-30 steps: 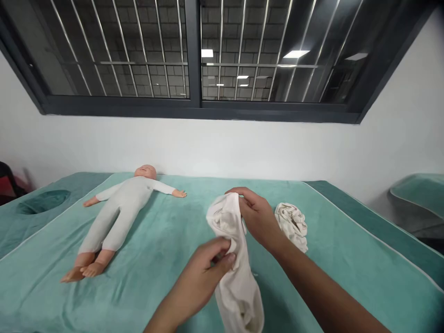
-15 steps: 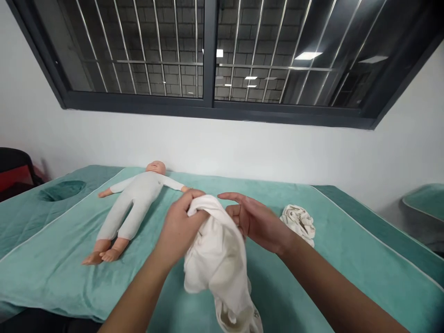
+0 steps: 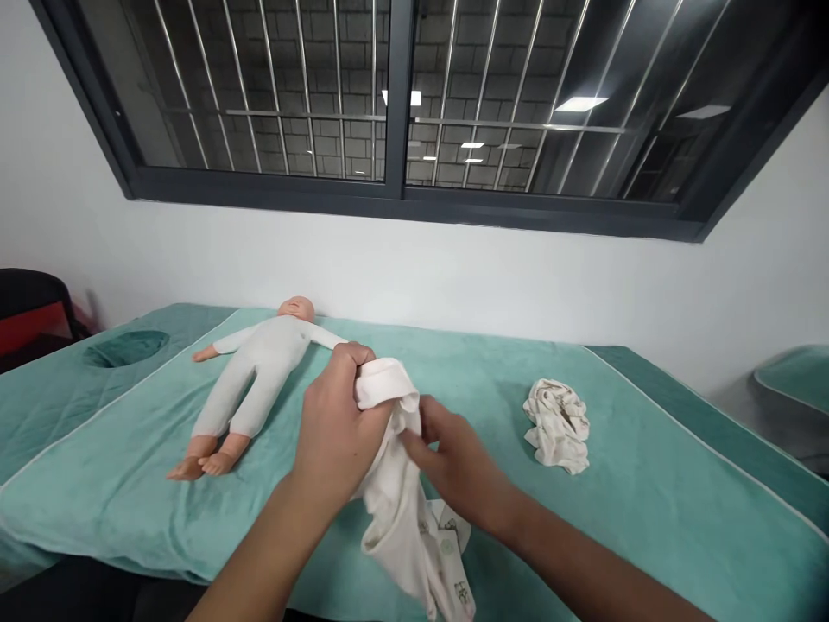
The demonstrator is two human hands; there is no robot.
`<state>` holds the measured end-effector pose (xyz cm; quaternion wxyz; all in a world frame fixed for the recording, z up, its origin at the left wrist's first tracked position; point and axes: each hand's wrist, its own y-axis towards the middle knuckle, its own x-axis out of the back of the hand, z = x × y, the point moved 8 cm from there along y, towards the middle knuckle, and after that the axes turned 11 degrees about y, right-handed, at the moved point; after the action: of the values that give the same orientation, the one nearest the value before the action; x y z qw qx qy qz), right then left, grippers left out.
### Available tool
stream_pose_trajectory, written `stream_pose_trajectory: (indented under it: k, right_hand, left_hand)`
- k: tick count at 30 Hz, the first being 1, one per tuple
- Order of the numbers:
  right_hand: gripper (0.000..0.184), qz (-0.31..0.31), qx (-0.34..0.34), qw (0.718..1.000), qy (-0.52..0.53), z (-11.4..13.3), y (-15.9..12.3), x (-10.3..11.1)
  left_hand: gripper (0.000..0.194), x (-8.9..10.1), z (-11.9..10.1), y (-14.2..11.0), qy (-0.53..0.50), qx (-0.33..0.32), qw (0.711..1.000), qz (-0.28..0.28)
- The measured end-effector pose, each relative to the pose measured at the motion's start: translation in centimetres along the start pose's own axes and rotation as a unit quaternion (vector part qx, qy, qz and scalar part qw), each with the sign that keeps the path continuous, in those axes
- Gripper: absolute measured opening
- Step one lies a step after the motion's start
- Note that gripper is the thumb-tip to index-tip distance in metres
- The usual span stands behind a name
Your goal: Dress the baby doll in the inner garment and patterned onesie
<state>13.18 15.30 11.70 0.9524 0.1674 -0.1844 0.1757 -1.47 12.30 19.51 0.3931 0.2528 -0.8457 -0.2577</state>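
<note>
My left hand point(image 3: 333, 428) is closed round the top of a white baby garment point(image 3: 398, 510), holding it up above the teal bed point(image 3: 615, 510). Just below, my right hand point(image 3: 453, 462) pinches the same cloth lower down; the rest hangs toward the bed's front edge. A baby doll point(image 3: 259, 367) in a pale grey suit lies on its back to the left, head toward the wall, arms spread. A crumpled white cloth point(image 3: 558, 423) lies on the bed to the right of my hands.
A white wall point(image 3: 453, 276) and a barred dark window point(image 3: 401, 104) stand behind the bed. A second teal bed with a face hole point(image 3: 126, 348) adjoins on the left. A dark and red chair point(image 3: 32, 311) is at far left, another teal surface point(image 3: 794, 376) at far right.
My left hand climbed from the garment's middle to its top and gripped it. My right hand let go at the top, opened, then dropped to pinch the cloth lower down.
</note>
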Motion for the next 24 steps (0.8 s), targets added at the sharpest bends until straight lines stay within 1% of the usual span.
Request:
stream_pose_trajectory:
  k: [2, 4, 6, 8, 10, 11, 12, 14, 15, 16, 18, 20, 22, 23, 24]
  right_hand:
    - [0.021, -0.056, 0.019, 0.995, -0.077, 0.0, 0.7, 2.6]
    - [0.027, -0.128, 0.035, 0.981, -0.141, 0.2, 1.2, 6.0]
    - [0.028, -0.188, 0.055, 0.963, -0.183, 0.9, 1.5, 9.1]
    - [0.025, -0.208, 0.057, 0.957, -0.194, 1.7, 1.7, 10.9]
    - [0.024, -0.198, 0.036, 0.963, -0.18, 2.3, 1.7, 11.4]
    - [0.024, -0.188, 0.028, 0.967, -0.171, 2.8, 1.7, 11.3]
    - [0.024, -0.179, 0.028, 0.97, -0.163, 3.4, 1.6, 10.9]
    - [0.023, -0.157, 0.047, 0.974, -0.155, 4.6, 1.4, 9.9]
    - [0.023, -0.146, 0.06, 0.975, -0.156, 5.1, 1.3, 9.3]
    - [0.023, -0.135, 0.07, 0.975, -0.16, 5.5, 1.2, 8.8]
    - [0.025, -0.118, 0.081, 0.974, -0.177, 5.7, 1.0, 8.2]
    - [0.028, -0.112, 0.088, 0.965, -0.219, 5.5, 0.8, 8.2]
    - [0.03, -0.127, 0.083, 0.94, -0.306, 4.9, 0.4, 9.0]
    - [0.029, -0.139, 0.075, 0.92, -0.359, 4.5, 0.2, 9.6]
    - [0.028, -0.149, 0.06, 0.898, -0.411, 4.0, 0.1, 10.3]
  left_hand:
    - [0.011, 1.1, 0.8, 0.2, 0.059, -0.012, 0.998, -0.027]
    - [0.016, 2.1, 1.8, 0.5, 0.127, -0.012, 0.991, -0.038]
    - [0.025, 2.6, 3.1, 1.0, 0.207, -0.001, 0.978, -0.017]
    - [0.029, 2.3, 4.0, 1.3, 0.284, 0.003, 0.958, 0.032]
    - [0.031, 1.5, 4.3, 1.1, 0.326, -0.006, 0.941, 0.084]
    - [0.033, 0.6, 4.3, 0.7, 0.325, -0.018, 0.939, 0.115]
    - [0.037, -0.4, 4.0, 0.1, 0.306, -0.033, 0.94, 0.149]
    - [0.044, -3.0, 3.1, -1.5, 0.238, -0.06, 0.945, 0.217]
    - [0.044, -4.3, 2.6, -2.3, 0.201, -0.07, 0.947, 0.242]
    - [0.041, -5.4, 2.2, -3.0, 0.17, -0.074, 0.95, 0.251]
    - [0.028, -7.2, 1.5, -3.8, 0.12, -0.085, 0.958, 0.245]
    - [0.02, -8.2, 1.6, -4.0, 0.08, -0.079, 0.966, 0.232]
    - [0.013, -8.2, 2.5, -3.4, 0.068, -0.047, 0.976, 0.201]
    - [0.008, -7.5, 3.1, -2.9, 0.081, -0.028, 0.981, 0.172]
    - [0.008, -6.7, 3.6, -2.4, 0.103, -0.016, 0.985, 0.137]
